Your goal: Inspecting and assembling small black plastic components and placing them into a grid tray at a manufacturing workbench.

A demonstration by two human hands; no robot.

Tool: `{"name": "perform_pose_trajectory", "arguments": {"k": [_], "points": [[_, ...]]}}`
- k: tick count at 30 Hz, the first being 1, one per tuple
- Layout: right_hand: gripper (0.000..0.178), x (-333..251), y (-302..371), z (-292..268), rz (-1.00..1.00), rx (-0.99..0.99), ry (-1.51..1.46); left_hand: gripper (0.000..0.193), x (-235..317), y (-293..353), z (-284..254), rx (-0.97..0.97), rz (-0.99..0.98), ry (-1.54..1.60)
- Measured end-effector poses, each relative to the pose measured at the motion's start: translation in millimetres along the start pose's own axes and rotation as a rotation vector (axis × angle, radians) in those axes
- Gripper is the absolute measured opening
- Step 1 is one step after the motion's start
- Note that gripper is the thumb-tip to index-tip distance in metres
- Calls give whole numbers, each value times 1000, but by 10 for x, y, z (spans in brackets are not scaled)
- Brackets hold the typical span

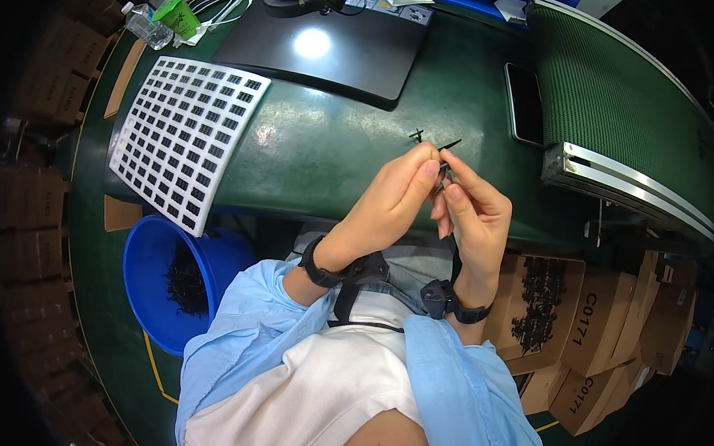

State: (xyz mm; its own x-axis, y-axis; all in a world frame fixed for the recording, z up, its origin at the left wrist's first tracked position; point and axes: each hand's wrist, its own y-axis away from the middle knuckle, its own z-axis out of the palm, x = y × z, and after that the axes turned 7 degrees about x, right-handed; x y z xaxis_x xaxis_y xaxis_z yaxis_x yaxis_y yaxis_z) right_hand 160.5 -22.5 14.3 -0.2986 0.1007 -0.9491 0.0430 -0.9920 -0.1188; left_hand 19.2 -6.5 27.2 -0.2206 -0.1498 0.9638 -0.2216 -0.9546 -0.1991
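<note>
Both hands come together over the near edge of the green table (pixel 313 141). My left hand (pixel 398 189) is closed in a pinch on a small black part (pixel 451 144) with a thin pointed end sticking out past the fingertips. From the other side, the fingers of my right hand (pixel 481 216) close on the same part; most of it is hidden between the fingers. Just beyond lies a small, thin, branched black piece (pixel 416 135) on the tabletop. A white tray (pixel 256 99) with rows of small black parts in its pockets lies to the left.
Left below the table stands a blue bin (pixel 142 309) with thin black scraps. An open cardboard box (pixel 573 284) with black pieces sits at right. A closed laptop (pixel 340 51), a phone (pixel 523 103), a green-belted conveyor (pixel 610 83), a bottle (pixel 146 29) and a green cup (pixel 176 16) surround the workspace.
</note>
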Motion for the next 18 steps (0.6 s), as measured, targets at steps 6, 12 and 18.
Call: {"name": "perform_pose_trajectory", "arguments": {"k": [6,12,18], "points": [[29,22,-19,62,-61,63,108,25,-50,-17,-13,30,15,-14],[28,65,-53,17,-104,80,151,25,-173,-43,-4,63,21,-28],[29,81,-59,22,-64,98,170,24,-270,-63,-7,127,-117,98]]}}
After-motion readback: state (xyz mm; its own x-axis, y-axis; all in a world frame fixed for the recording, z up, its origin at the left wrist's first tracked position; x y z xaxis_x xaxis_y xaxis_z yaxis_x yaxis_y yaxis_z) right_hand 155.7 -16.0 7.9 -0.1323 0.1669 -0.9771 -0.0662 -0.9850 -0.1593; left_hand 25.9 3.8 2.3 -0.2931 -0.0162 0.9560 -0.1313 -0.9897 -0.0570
